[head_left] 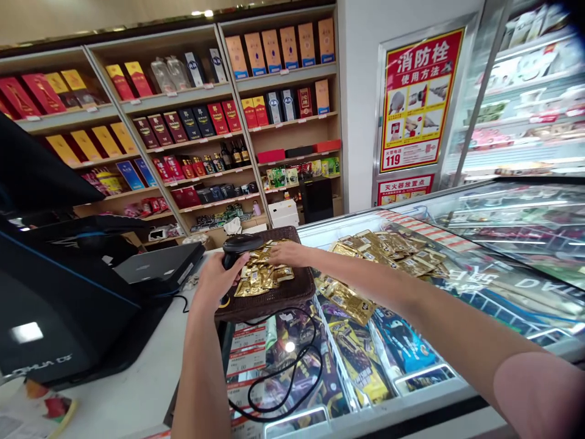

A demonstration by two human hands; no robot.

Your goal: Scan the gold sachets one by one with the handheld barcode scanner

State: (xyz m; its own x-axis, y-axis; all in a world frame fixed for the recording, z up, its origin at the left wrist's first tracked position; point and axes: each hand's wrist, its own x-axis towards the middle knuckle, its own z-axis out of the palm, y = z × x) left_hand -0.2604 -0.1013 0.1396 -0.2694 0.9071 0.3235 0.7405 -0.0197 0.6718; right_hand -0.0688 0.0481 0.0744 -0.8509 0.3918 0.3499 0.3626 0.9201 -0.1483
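Packets (258, 281) lie in basket (274, 303), under right hand (289, 253), grip unclear; left hand (218, 279) clasps scanner (241, 244) at basket's left.

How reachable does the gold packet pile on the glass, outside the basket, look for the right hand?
Probably yes: the right hand is at the basket, and the pile lies just beyond its rim. Nothing visible blocks the way above that rim.
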